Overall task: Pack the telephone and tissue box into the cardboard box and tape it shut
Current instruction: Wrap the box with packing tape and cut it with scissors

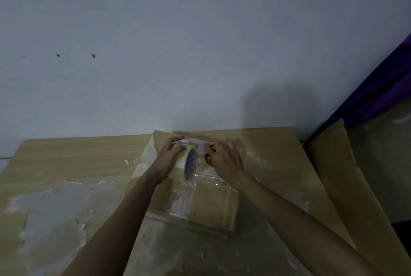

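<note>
A closed cardboard box (pixel 209 206) lies in front of me on a flat cardboard sheet, with clear tape running over its top. My left hand (pixel 165 162) grips a roll of clear packing tape (pixel 185 165) over the box's far end. A strip of tape (pixel 193 141) stretches from the roll toward my right hand (pixel 226 162). That hand is closed on an orange and black tool (pixel 210 154), probably scissors, mostly hidden behind the fingers. The telephone and tissue box are out of sight.
The wooden table (pixel 66 164) carries torn patches and tape scraps on its left side. A large flat cardboard sheet (pixel 278 164) lies under the box. Another cardboard piece (pixel 338 164) leans at the right beside purple fabric (pixel 378 88). The wall stands close behind.
</note>
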`<action>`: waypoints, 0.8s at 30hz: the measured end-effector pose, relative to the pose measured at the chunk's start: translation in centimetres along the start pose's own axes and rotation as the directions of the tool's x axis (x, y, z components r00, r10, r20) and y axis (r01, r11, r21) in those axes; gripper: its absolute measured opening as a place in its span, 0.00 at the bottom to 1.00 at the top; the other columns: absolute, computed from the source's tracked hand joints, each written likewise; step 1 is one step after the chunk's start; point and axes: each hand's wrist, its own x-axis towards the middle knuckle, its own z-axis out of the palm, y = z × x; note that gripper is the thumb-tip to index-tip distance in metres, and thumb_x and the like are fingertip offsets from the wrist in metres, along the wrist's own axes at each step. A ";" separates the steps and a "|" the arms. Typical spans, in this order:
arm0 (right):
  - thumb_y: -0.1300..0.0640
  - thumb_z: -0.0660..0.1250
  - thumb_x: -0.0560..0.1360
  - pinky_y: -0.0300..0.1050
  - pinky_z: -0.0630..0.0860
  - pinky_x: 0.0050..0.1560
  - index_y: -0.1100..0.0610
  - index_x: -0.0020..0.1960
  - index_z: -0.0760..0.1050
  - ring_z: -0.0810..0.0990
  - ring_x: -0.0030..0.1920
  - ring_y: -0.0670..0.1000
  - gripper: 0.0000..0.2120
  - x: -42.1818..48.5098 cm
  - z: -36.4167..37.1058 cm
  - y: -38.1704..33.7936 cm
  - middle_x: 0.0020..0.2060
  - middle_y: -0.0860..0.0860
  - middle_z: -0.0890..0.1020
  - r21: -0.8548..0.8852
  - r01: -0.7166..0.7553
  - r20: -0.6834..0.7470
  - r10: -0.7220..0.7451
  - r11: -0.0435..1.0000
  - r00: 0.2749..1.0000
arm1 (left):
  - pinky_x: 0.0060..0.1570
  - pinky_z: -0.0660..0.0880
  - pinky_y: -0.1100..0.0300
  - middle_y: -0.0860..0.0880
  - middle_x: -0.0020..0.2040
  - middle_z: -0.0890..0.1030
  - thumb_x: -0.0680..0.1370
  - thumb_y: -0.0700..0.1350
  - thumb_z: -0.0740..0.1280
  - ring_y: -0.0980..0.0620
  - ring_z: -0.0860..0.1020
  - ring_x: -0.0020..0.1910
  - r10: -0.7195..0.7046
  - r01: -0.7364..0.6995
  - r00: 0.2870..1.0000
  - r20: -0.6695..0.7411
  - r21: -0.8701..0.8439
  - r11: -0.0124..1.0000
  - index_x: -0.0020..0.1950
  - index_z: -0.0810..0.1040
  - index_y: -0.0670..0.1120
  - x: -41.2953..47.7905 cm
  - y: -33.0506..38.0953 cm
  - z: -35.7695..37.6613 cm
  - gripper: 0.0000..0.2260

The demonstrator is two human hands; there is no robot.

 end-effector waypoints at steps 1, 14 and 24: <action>0.51 0.70 0.62 0.46 0.61 0.39 0.52 0.53 0.80 0.77 0.36 0.54 0.20 0.2 -0.2 -0.1 0.39 0.51 0.77 -0.006 -0.037 0.000 0.037 0.999 0.999 | 0.45 0.73 0.57 0.52 0.49 0.76 0.78 0.40 0.62 0.53 0.75 0.45 0.005 -0.005 1.000 0.001 -0.010 1.000 0.60 0.71 0.49 -0.1 0.0 0.1 0.12; 0.45 0.69 0.62 0.50 0.70 0.42 0.50 0.56 0.76 0.76 0.45 0.58 0.24 -2.2 -1.4 6.6 0.44 0.53 0.75 -0.015 -0.460 0.075 0.460 0.888 0.885 | 0.40 0.74 0.58 0.49 0.47 0.77 0.77 0.38 0.62 0.51 0.76 0.42 0.000 0.001 0.998 0.060 -0.015 1.000 0.58 0.75 0.48 -1.1 2.5 2.0 0.12; 0.44 0.60 0.75 0.53 0.65 0.65 0.53 0.63 0.74 0.69 0.64 0.59 0.21 -11.1 1.6 9.7 0.62 0.56 0.72 -0.031 -0.856 0.547 0.726 0.516 0.417 | 0.37 0.74 0.68 0.50 0.46 0.78 0.77 0.38 0.62 0.57 0.77 0.40 0.048 -0.055 0.986 0.161 0.036 0.998 0.59 0.77 0.45 -0.1 4.4 9.3 0.11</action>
